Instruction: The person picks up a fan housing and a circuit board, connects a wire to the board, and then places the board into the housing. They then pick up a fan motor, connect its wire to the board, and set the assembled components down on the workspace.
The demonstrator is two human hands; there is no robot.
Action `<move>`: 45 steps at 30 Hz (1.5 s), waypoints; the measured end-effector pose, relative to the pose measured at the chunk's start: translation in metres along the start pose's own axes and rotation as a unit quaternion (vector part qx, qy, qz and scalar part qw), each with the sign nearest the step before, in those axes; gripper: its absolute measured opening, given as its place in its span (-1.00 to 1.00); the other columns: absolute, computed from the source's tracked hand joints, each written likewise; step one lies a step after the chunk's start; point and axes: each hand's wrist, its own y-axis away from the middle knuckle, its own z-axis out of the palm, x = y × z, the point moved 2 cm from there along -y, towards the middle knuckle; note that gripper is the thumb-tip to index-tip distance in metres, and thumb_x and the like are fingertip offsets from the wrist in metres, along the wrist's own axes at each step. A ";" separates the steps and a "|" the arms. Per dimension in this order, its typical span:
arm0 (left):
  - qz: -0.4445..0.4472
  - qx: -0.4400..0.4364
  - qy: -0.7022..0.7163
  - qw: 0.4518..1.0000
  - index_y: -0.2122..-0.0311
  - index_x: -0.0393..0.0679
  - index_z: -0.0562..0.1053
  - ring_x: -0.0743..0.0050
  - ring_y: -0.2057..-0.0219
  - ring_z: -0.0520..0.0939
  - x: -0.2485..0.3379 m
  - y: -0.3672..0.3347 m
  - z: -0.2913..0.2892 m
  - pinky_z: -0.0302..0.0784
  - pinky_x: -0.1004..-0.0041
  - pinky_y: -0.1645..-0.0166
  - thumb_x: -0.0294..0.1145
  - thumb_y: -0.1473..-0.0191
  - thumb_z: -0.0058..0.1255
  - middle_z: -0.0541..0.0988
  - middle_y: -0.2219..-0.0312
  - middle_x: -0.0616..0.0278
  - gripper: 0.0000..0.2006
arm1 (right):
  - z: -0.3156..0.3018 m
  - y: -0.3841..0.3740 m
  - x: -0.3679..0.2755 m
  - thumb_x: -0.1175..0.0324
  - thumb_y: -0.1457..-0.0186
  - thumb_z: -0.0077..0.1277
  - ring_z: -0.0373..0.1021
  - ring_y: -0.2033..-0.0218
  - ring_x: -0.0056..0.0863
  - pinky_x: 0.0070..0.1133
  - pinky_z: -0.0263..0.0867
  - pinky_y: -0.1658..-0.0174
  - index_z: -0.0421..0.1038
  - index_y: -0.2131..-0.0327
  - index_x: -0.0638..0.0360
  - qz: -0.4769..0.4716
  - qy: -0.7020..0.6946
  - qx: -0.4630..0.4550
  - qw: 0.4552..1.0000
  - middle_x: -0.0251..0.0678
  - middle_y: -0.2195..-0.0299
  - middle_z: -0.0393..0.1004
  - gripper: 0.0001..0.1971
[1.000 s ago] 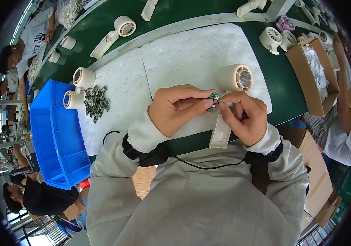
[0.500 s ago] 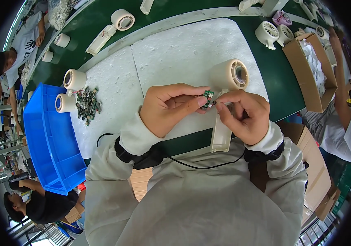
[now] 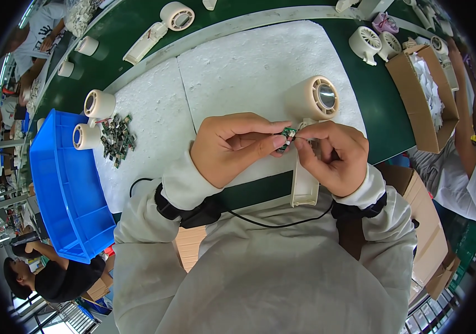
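A: Where's the circuit board (image 3: 287,137)?
B: Up off the counter (image 3: 384,106), in front of the chest. The left hand (image 3: 228,147) has thumb and forefinger clamped on it.

A: And the right hand (image 3: 335,158)?
B: At the board's right edge, its thumb and forefinger pinched on what looks like a thin dark lead (image 3: 298,138). The lead's far end is too small to make out.

A: How would you do this bit well?
B: I'd grip the board by its edges, so the left thumb doesn't press on the parts. Let that hand be the steady one and give the right only small, straight moves. If it binds, I'd ease off and line up again; a sideways tug could strain a joint.

A: Anything in the way?
B: The cream handle shell (image 3: 305,189) lies open below the right hand, with the round housing (image 3: 313,99) just beyond the fingers. I'd leave slack in any wire there. The heap of boards (image 3: 118,140) sits well off to the left, on the white foam sheet (image 3: 238,72).
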 end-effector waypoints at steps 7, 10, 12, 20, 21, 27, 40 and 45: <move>0.010 -0.015 -0.032 0.999 0.02 -0.34 0.53 0.37 0.17 0.67 0.002 -0.001 -0.004 0.66 0.43 0.06 -0.61 -0.20 0.05 0.62 0.21 0.07 -0.76 | -0.010 -0.005 0.002 0.54 -0.05 0.23 0.00 0.73 -0.82 -0.74 0.01 0.58 0.54 0.25 0.26 0.090 -0.040 -0.065 0.993 -0.58 0.79 0.06 -0.84; -0.016 -0.052 0.016 0.998 0.03 -0.35 0.54 0.35 0.18 0.67 0.000 -0.004 -0.008 0.67 0.42 0.07 -0.61 -0.19 0.06 0.61 0.21 0.05 -0.76 | -0.010 -0.005 0.006 0.52 -0.07 0.22 -0.02 0.71 -0.82 -0.74 0.01 0.57 0.54 0.24 0.26 0.126 -0.072 -0.094 0.985 -0.59 0.77 0.04 -0.84; -0.023 -0.055 0.021 0.998 0.03 -0.35 0.54 0.34 0.18 0.68 -0.001 -0.004 -0.008 0.67 0.41 0.07 -0.61 -0.19 0.06 0.61 0.21 0.05 -0.76 | -0.009 -0.004 0.007 0.51 -0.09 0.22 -0.04 0.69 -0.82 -0.73 0.00 0.56 0.54 0.23 0.25 0.114 -0.108 -0.100 0.982 -0.59 0.76 0.02 -0.85; -0.028 -0.076 0.025 0.996 0.05 -0.34 0.55 0.31 0.20 0.69 -0.005 -0.002 -0.008 0.67 0.41 0.08 -0.61 -0.19 0.06 0.62 0.23 0.06 -0.77 | -0.008 -0.004 0.018 0.50 -0.10 0.22 -0.01 0.69 -0.77 -0.69 0.07 0.53 0.53 0.22 0.22 0.042 -0.100 -0.136 0.985 -0.56 0.75 0.00 -0.84; -0.026 -0.069 0.018 0.997 0.04 -0.34 0.55 0.31 0.20 0.69 -0.004 -0.001 -0.008 0.67 0.41 0.08 -0.61 -0.19 0.06 0.62 0.23 0.06 -0.77 | -0.008 -0.004 0.019 0.50 -0.10 0.22 -0.01 0.69 -0.77 -0.69 0.07 0.53 0.53 0.22 0.22 0.046 -0.099 -0.134 0.985 -0.56 0.75 0.00 -0.84; -0.007 -0.069 -0.088 0.994 0.04 -0.33 0.55 0.33 0.18 0.68 -0.002 0.000 -0.005 0.65 0.43 0.06 -0.62 -0.19 0.06 0.62 0.23 0.08 -0.77 | -0.009 -0.009 0.025 0.48 -0.08 0.24 0.02 0.71 -0.73 -0.67 0.09 0.54 0.53 0.23 0.22 0.061 -0.088 -0.136 0.985 -0.52 0.76 0.00 -0.84; -0.068 0.004 0.018 0.998 -0.02 -0.43 0.44 0.30 0.13 0.66 -0.003 -0.012 -0.002 0.63 0.38 0.00 -0.57 -0.23 0.03 0.60 0.14 0.02 -0.72 | -0.002 -0.008 0.000 0.49 0.07 0.29 0.34 0.53 -0.46 -0.57 0.28 0.49 0.59 0.26 0.14 -0.163 0.114 0.001 0.980 -0.37 0.48 0.38 -0.77; -0.075 0.014 0.008 0.997 -0.03 -0.42 0.44 0.29 0.13 0.65 -0.005 -0.011 -0.004 0.64 0.36 0.00 -0.56 -0.23 0.02 0.60 0.14 0.02 -0.72 | -0.007 -0.005 -0.004 0.53 0.08 0.28 0.39 0.45 -0.38 -0.52 0.34 0.42 0.59 0.30 0.16 -0.137 0.116 -0.006 0.984 -0.34 0.41 0.42 -0.80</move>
